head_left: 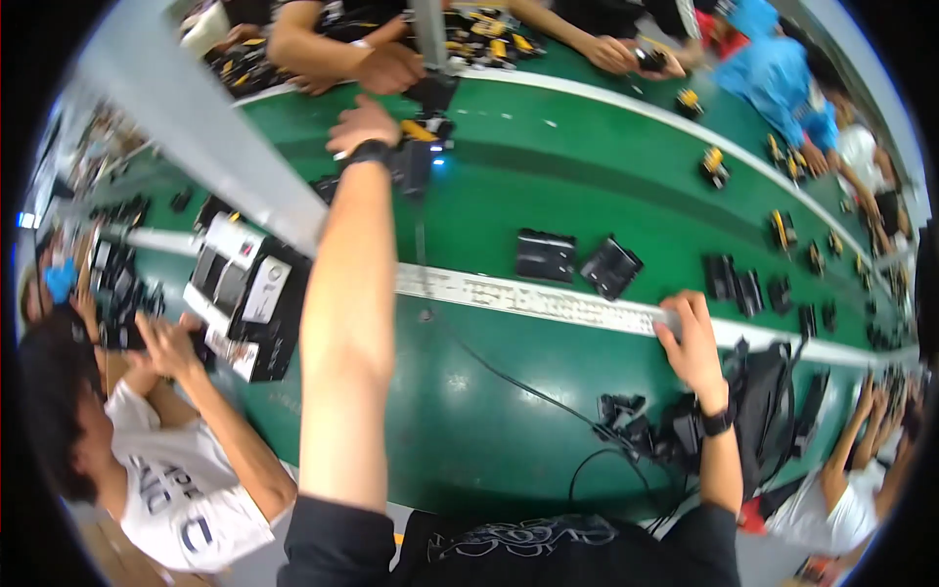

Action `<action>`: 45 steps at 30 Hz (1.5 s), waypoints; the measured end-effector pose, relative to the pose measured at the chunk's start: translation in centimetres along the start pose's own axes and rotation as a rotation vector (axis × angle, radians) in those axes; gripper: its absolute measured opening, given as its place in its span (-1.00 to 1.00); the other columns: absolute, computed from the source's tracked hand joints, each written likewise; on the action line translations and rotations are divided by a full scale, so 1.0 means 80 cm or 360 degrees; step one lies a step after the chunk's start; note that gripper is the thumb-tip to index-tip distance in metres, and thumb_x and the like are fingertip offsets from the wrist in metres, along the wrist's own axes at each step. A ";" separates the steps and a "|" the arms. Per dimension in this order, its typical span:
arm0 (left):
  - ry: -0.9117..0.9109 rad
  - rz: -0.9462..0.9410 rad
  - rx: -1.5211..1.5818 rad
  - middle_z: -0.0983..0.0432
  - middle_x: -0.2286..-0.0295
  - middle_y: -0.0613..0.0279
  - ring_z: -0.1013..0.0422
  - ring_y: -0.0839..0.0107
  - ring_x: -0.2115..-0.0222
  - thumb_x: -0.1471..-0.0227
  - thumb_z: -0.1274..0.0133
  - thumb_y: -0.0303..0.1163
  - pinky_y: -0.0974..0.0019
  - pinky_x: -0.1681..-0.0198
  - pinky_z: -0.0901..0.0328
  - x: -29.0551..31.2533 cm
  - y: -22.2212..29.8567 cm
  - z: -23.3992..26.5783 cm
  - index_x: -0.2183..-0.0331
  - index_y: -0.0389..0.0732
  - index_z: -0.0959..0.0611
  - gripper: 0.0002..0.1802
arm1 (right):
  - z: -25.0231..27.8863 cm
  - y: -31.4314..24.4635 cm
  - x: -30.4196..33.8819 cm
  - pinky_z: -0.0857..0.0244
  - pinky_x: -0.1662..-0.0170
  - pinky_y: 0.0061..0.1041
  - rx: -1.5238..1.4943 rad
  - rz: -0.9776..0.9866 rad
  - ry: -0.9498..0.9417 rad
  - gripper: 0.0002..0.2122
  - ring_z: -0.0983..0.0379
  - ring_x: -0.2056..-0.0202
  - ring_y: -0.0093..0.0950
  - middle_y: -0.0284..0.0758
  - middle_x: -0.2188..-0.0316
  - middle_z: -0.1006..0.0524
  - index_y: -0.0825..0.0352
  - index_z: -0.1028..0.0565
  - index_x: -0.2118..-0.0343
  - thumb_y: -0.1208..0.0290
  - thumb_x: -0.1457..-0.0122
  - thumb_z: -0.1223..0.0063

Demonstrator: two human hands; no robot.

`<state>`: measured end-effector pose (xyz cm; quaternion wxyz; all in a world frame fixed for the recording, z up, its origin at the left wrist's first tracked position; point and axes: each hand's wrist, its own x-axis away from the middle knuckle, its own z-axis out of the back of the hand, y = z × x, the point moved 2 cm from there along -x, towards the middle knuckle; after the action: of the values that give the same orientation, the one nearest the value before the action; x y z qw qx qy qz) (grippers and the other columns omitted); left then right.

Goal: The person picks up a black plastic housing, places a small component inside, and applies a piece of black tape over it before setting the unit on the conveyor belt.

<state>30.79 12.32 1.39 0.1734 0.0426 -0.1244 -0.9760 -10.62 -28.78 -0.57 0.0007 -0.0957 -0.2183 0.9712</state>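
Note:
My left arm stretches far across the green conveyor belt. My left hand, fingers apart, is beside a yellow-and-black part and a dark block with a small blue light by it. Whether its fingertips touch anything is hard to see. My right hand rests at the white perforated rail, thumb and fingers apart, with no held thing visible. Two black moulded parts, a squarish one and a tilted one, lie on the belt left of it.
A grey post slants past my left arm. An open box stands at left, beside a seated co-worker. A black bag and cables lie on the near table. More yellow-and-black parts sit along the belt; co-workers' hands work opposite.

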 end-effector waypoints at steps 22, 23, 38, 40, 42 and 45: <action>0.0211 -0.1961 0.1124 -0.62 0.14 -0.13 -0.54 -0.07 0.09 -0.09 -0.24 -0.31 -0.14 0.03 -0.42 0.327 0.093 0.015 -0.02 -0.17 -0.63 -0.56 | 0.103 -0.067 0.102 -0.34 -0.22 -0.12 0.0212 0.0006 -0.0459 -0.42 -0.36 -0.19 -0.02 -0.10 -0.15 -0.42 0.30 -0.57 -0.09 0.37 0.05 -0.55; 0.0103 -0.2056 0.1010 -0.54 -0.03 -0.08 -0.49 -0.07 -0.01 -0.10 -0.28 -0.25 -0.17 -0.08 -0.35 0.363 0.105 0.009 -0.07 -0.11 -0.62 -0.51 | 0.106 -0.061 0.114 -0.35 -0.20 -0.12 0.0234 -0.0036 -0.0505 -0.45 -0.38 -0.16 -0.03 -0.11 -0.12 -0.43 0.30 -0.58 -0.06 0.38 0.05 -0.54; 0.0261 -0.2315 0.0345 -0.48 0.03 0.15 -0.38 0.06 0.10 -0.12 -0.30 0.04 -0.04 -0.01 -0.31 0.424 0.103 -0.080 0.00 -0.10 -0.63 -0.46 | 0.090 -0.056 0.119 -0.41 -0.02 -0.17 0.0239 -0.0016 -0.0314 -0.66 -0.48 0.07 -0.06 -0.21 0.14 -0.55 0.34 -0.62 0.14 0.45 0.00 -0.46; 0.0207 -0.2352 0.0322 -0.45 0.13 0.17 -0.38 0.10 0.13 -0.09 -0.30 0.06 0.03 0.05 -0.34 0.424 0.093 -0.065 0.03 -0.11 -0.63 -0.44 | 0.105 -0.038 0.126 -0.42 0.01 -0.15 0.0258 -0.0055 -0.0481 -0.68 -0.48 0.09 -0.06 -0.21 0.15 -0.54 0.34 -0.61 0.16 0.44 -0.01 -0.46; 0.0101 -0.2335 0.0238 -0.43 0.14 0.17 -0.37 0.13 0.16 -0.06 -0.30 0.06 0.09 0.08 -0.37 0.418 0.069 -0.045 0.07 -0.12 -0.63 -0.46 | 0.103 -0.031 0.111 -0.42 0.05 -0.16 0.0166 -0.0065 -0.0508 -0.73 -0.50 0.13 -0.06 -0.19 0.21 -0.54 0.34 -0.61 0.17 0.39 -0.09 -0.42; 0.0071 -0.2309 0.0275 -0.43 0.11 0.20 -0.37 0.15 0.15 -0.05 -0.34 0.02 0.13 0.10 -0.38 0.415 0.026 -0.020 0.04 -0.12 -0.64 -0.45 | 0.096 -0.017 0.106 -0.42 0.08 -0.18 0.0271 -0.0095 -0.0456 -0.77 -0.53 0.19 -0.09 -0.18 0.28 -0.55 0.33 -0.60 0.17 0.36 -0.18 -0.36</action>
<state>0.62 -1.50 -0.98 -0.5185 0.1478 -0.1377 -0.8309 -20.46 -30.44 5.25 0.0067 0.0506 -0.1359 0.9894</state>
